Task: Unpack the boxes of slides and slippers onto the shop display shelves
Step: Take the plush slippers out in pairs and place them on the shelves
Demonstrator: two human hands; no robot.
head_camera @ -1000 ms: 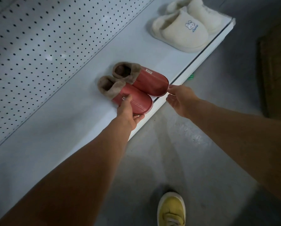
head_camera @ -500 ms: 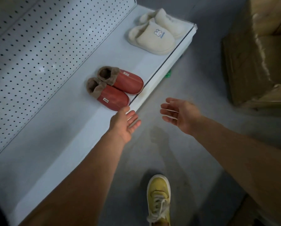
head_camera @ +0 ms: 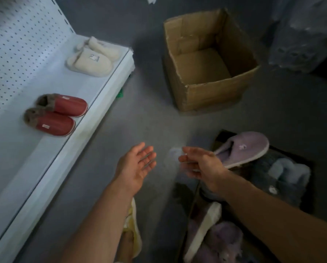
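A pair of red slippers with brown fur cuffs stands on the white display shelf at the left. Farther along the shelf lies a cream pair. My left hand hovers over the grey floor, palm up, fingers straight, holding nothing. My right hand is beside it, fingers relaxed and empty, just left of a lilac slipper that lies on a heap of grey and purple fluffy slippers in a box at the lower right.
An open cardboard box stands on the floor at the upper middle; it looks empty. Wrapped bundles in clear plastic fill the upper right. A white pegboard backs the shelf. A yellow shoe shows under my left arm.
Both hands let go of the red pair and drew back from the shelf over the floor. The view swung right, bringing the cardboard box and the slipper heap into sight.
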